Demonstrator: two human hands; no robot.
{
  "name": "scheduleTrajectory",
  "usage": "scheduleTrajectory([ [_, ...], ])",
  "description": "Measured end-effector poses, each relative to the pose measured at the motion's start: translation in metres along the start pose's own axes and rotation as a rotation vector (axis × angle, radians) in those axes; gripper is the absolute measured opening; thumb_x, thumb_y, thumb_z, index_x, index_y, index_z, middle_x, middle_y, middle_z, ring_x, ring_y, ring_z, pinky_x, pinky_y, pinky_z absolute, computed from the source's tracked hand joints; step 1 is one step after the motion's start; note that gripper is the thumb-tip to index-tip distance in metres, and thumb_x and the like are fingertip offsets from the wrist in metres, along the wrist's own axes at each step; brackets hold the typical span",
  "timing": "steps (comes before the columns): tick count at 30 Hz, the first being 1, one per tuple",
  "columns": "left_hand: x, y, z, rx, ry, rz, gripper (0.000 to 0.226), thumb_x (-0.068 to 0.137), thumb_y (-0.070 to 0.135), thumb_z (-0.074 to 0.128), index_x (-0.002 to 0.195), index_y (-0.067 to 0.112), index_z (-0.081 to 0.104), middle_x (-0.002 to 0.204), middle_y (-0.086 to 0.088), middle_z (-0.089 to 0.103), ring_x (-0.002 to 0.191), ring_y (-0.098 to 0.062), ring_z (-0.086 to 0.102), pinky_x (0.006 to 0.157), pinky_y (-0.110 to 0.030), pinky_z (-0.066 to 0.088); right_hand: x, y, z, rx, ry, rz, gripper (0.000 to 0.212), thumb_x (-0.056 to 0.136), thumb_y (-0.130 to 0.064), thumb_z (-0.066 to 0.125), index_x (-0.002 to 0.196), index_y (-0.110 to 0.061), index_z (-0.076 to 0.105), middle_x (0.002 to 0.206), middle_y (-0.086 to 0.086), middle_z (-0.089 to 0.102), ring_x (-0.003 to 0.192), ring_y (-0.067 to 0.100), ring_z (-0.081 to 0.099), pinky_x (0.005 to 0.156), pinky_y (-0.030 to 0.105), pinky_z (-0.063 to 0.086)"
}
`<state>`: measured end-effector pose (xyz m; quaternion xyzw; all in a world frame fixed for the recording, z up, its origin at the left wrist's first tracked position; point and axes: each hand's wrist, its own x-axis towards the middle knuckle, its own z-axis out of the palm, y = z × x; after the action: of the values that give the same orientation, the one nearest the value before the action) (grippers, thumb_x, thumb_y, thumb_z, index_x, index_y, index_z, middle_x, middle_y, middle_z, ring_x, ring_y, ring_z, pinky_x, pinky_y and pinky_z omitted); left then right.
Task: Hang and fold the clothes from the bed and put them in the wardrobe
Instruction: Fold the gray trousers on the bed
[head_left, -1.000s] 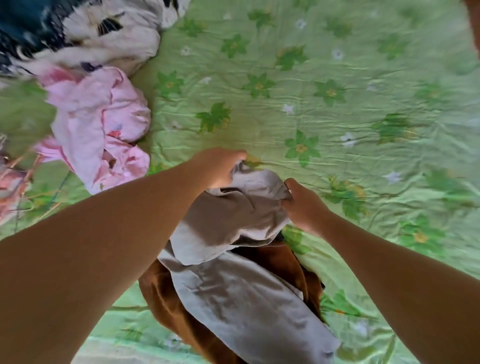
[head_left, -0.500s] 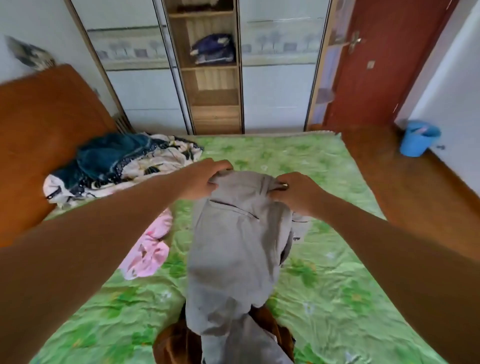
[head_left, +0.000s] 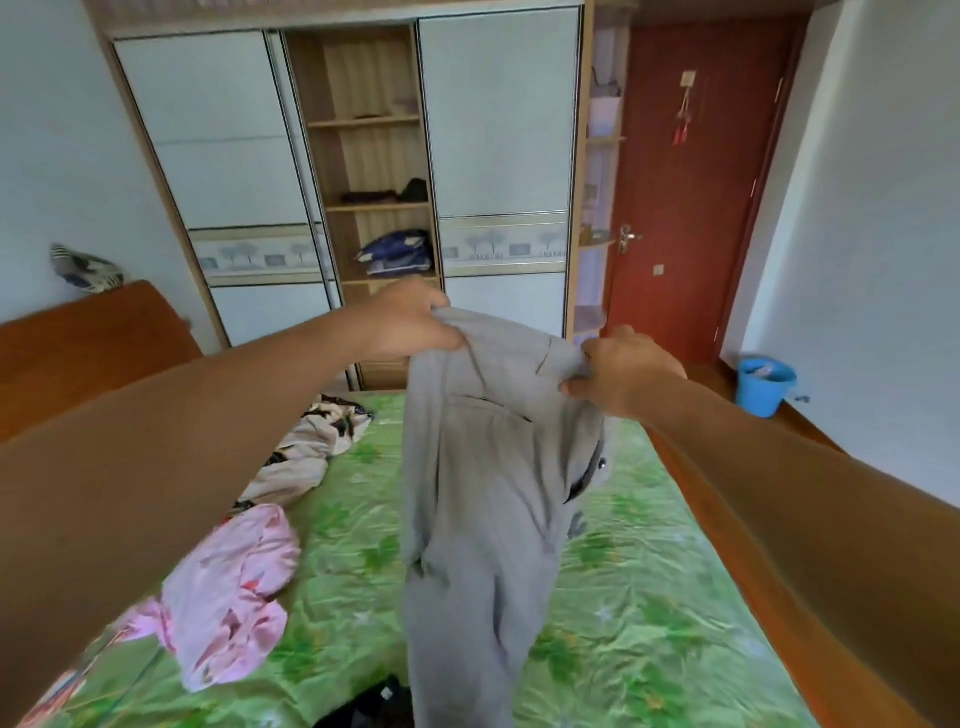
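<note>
Grip: left hand (head_left: 410, 322) and right hand (head_left: 623, 371) are clutching grey trousers (head_left: 483, 493) aloft.
Remaining: pink garment (head_left: 234, 592) is lying unfolded at 8 o'clock.

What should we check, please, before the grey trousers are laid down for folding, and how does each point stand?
1. Left hand grips the trousers at the top edge: ok.
2. Right hand pinches the other end of that edge: ok.
3. Legs hang straight and untwisted: cannot tell; their ends run out of frame.
4. Bare bed to the right of the trousers for laying them flat: ok.
5. Pink garment lies apart from that spot: ok.
6. Wardrobe middle bay open, with shelf room showing: ok.
</note>
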<state>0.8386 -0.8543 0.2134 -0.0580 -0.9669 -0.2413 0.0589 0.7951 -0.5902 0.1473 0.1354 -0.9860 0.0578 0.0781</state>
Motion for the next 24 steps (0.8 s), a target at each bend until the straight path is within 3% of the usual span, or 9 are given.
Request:
scheduleTrajectory([
  [2, 0.009, 0.027, 0.011, -0.129, -0.003, -0.057, 0.026, 0.083, 0.017, 0.072, 0.088, -0.007, 0.062, 0.077, -0.009, 0.053, 0.071, -0.019, 0.056, 0.062, -0.032, 0.046, -0.006, 0.014, -0.002, 0.128, 0.093, 0.083, 0.048, 0.093, -0.041, 0.063, 0.130, -0.017, 0.044, 0.125, 0.017, 0.047, 0.110, 0.037, 0.053, 0.084, 0.045, 0.051],
  [4, 0.015, 0.053, 0.024, -0.284, -0.005, -0.120, 0.011, 0.084, 0.013, 0.069, 0.091, 0.008, 0.062, 0.082, -0.010, 0.054, 0.075, -0.020, 0.057, 0.064, -0.034, 0.050, -0.011, 0.023, 0.001, 0.415, 0.129, 0.028, 0.035, 0.094, -0.036, 0.064, 0.120, -0.015, 0.050, 0.115, 0.012, 0.057, 0.099, 0.031, 0.060, 0.077, 0.041, 0.050],
  [6, 0.019, 0.076, 0.040, -0.443, 0.005, -0.162, 0.013, 0.085, 0.007, 0.067, 0.095, 0.010, 0.060, 0.085, -0.011, 0.053, 0.076, -0.021, 0.059, 0.064, -0.031, 0.056, -0.022, 0.026, 0.004, 0.762, 0.028, -0.069, 0.029, 0.092, -0.041, 0.069, 0.102, -0.016, 0.061, 0.092, -0.002, 0.064, 0.088, 0.018, 0.063, 0.077, 0.034, 0.049],
  [8, 0.021, 0.094, 0.056, -0.537, -0.002, -0.179, 0.015, 0.085, 0.003, 0.066, 0.097, 0.008, 0.059, 0.086, -0.012, 0.053, 0.077, -0.022, 0.061, 0.069, -0.034, 0.061, -0.035, 0.023, 0.003, 1.012, -0.134, -0.128, 0.030, 0.089, -0.038, 0.076, 0.105, -0.015, 0.065, 0.087, -0.006, 0.063, 0.086, 0.011, 0.062, 0.080, 0.028, 0.047],
  [11, 0.021, 0.111, 0.075, -0.539, -0.055, -0.179, 0.010, 0.085, 0.005, 0.065, 0.095, 0.005, 0.063, 0.087, -0.011, 0.055, 0.080, -0.020, 0.063, 0.067, -0.034, 0.063, -0.037, 0.024, 0.005, 1.041, -0.242, -0.165, 0.031, 0.088, -0.027, 0.078, 0.113, -0.015, 0.063, 0.098, 0.002, 0.067, 0.091, 0.013, 0.065, 0.081, 0.028, 0.048],
  [14, 0.018, 0.107, 0.081, -0.466, -0.086, -0.157, 0.006, 0.087, 0.007, 0.065, 0.091, 0.008, 0.061, 0.082, -0.007, 0.049, 0.068, -0.012, 0.055, 0.053, -0.019, 0.052, -0.027, 0.038, 0.012, 1.236, -0.133, -0.062, 0.012, 0.089, 0.000, 0.063, 0.098, -0.008, 0.063, 0.084, 0.009, 0.062, 0.075, 0.022, 0.056, 0.068, 0.032, 0.044],
  [19, 0.014, 0.082, 0.075, -0.429, -0.163, -0.078, 0.010, 0.085, 0.004, 0.064, 0.089, 0.012, 0.059, 0.085, -0.006, 0.041, 0.077, -0.018, 0.043, 0.066, -0.031, 0.044, -0.006, 0.047, 0.026, 1.080, 0.015, -0.112, 0.054, 0.078, -0.007, 0.065, 0.122, -0.038, 0.058, 0.094, 0.001, 0.055, 0.080, 0.018, 0.055, 0.072, 0.036, 0.047],
  [22, 0.010, 0.076, 0.071, -0.379, -0.144, -0.009, 0.011, 0.083, 0.001, 0.061, 0.082, 0.009, 0.055, 0.081, -0.006, 0.041, 0.075, -0.017, 0.044, 0.067, -0.033, 0.039, 0.010, 0.042, 0.025, 0.872, -0.092, -0.161, 0.045, 0.067, -0.016, 0.059, 0.107, -0.035, 0.065, 0.096, 0.001, 0.051, 0.077, 0.013, 0.051, 0.068, 0.028, 0.039],
  [24, 0.006, 0.073, 0.063, -0.306, -0.103, 0.054, 0.011, 0.079, -0.003, 0.059, 0.077, 0.005, 0.053, 0.077, -0.004, 0.040, 0.071, -0.015, 0.040, 0.064, -0.031, 0.031, 0.013, 0.044, 0.028, 0.851, -0.229, -0.141, 0.036, 0.074, 0.002, 0.051, 0.095, -0.023, 0.065, 0.084, 0.001, 0.054, 0.071, 0.015, 0.049, 0.063, 0.029, 0.036],
])
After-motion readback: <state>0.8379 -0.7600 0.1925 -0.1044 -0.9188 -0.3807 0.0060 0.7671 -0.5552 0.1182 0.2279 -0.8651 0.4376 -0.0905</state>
